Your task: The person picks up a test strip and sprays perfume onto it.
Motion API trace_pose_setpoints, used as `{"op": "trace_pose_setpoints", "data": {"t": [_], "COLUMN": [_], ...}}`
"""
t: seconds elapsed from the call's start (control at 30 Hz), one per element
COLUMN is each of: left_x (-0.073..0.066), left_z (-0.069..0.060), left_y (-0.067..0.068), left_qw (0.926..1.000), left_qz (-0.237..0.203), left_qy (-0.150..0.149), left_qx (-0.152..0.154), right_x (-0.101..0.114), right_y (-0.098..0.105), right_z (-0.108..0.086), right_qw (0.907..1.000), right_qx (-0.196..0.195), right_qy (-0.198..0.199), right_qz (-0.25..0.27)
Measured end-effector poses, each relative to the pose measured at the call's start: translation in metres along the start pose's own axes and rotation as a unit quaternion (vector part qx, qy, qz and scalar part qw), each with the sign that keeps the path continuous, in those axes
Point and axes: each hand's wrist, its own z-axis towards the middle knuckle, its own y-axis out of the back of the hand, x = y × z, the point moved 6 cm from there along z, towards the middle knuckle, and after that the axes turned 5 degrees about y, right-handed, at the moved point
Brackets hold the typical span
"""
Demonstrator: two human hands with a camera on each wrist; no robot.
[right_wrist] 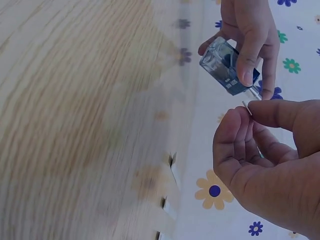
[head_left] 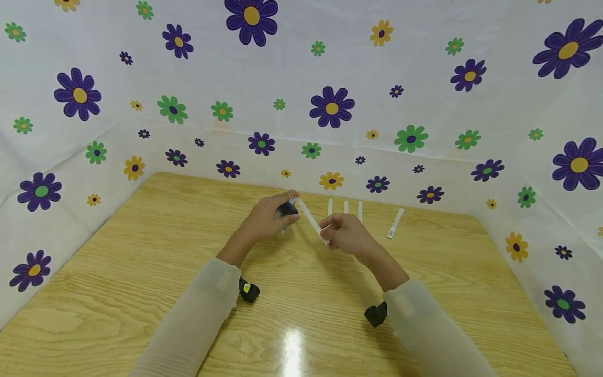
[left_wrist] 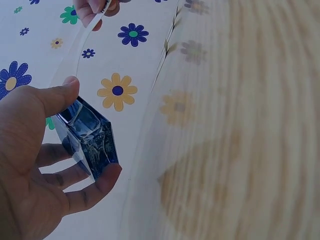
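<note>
Between the sleeves (head_left: pixel 198 309) a lane of bare table (head_left: pixel 311 285) runs forward, narrowed at its edges by the black wrist mounts (head_left: pixel 249 291), until the slanting held strip (head_left: pixel 311 219) and the bottle (head_left: pixel 288 209) obstruct it between left hand (head_left: pixel 266 219) and right hand (head_left: pixel 347 233). Wide room lies left of the left hand, out to the cloth (head_left: pixel 292 68), which bars the left, back and right sides. Beyond the right hand three strips (head_left: pixel 346 206) leave only slim gaps, with a wider one before the lone strip (head_left: pixel 395 223).
</note>
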Motion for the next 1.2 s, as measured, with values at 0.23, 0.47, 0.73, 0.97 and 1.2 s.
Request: {"op": "trace_pose_setpoints", "data": {"t": [0.23,0.47,0.73,0.97,1.2], "left_x": [-0.0012,0.0002,-0.0001,-0.0008,0.0012], "left_z": [-0.0004,0.0012,0.0004,-0.0006,-0.0012], "left_y": [0.0012,0.0003,0.001,0.0026,0.0021], "left_qw": [1.0,1.0,1.0,1.0,1.0], "left_qz": [0.002,0.002,0.005,-0.004,-0.007], "left_qy": [-0.005,-0.006,-0.006,-0.002,0.004], "left_qx": [-0.001,0.0,-0.002,-0.005,-0.003], "right_x": [0.0001,0.0019,0.0042,0.0023,0.0007], "right_y": [-0.0025,-0.0026,-0.0032,-0.002,-0.0014], "right_z": [0.0026,0.0021,0.0017,0.0021,0.0025], "right_qw": [0.9999,0.9998,0.9998,0.9999,0.9999], "right_qx": [-0.005,-0.005,-0.004,-0.003,-0.002], "right_qy": [-0.005,-0.005,0.0,-0.003,-0.006], "right_qz": [0.012,0.018,0.02,0.017,0.016]}}
